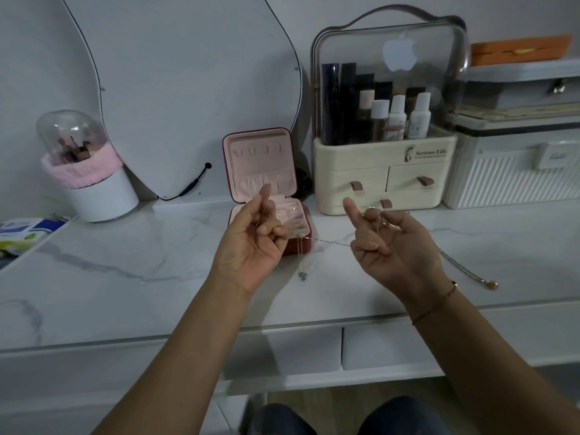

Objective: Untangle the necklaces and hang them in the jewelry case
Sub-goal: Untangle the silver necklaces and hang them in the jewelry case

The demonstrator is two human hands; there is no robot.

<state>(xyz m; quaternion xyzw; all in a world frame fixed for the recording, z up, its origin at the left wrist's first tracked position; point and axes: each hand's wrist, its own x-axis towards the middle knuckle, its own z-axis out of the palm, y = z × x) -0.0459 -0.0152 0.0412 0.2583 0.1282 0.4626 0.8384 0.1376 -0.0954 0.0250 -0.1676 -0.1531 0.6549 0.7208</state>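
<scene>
Knees in dark jeans (pixel 329 419) sit lowest and closest, tucked under the white marble-patterned tabletop (pixel 125 262). Above it both palms are turned up. The left hand (pixel 251 237) has its fingers curled narrowly around a thin silver chain necklace (pixel 302 274), whose small pendant dangles below and to the right of that grip. The right hand (pixel 395 246), forefinger pointing up, pinches what looks like the other end near the clasp, and a fine strand seems to run between the two. Just behind the left grip stands the dark red square jewelry case (pixel 282 164), open, its pink lid showing small hooks (pixel 257 150) with nothing on them. A thicker twisted chain necklace (pixel 464 268) lies on the top, right of the right hand. I'd worry that pulling the hands apart could tighten any knot, or that the dangling pendant could snag the case's edge. Further back, a curvy frameless mirror (pixel 188 89), a cream cosmetics organiser with a clear domed lid (pixel 386 171) and a white brush holder with a pink band (pixel 94 196) crowd the wall, though none blocks the reach to the hooks.
</scene>
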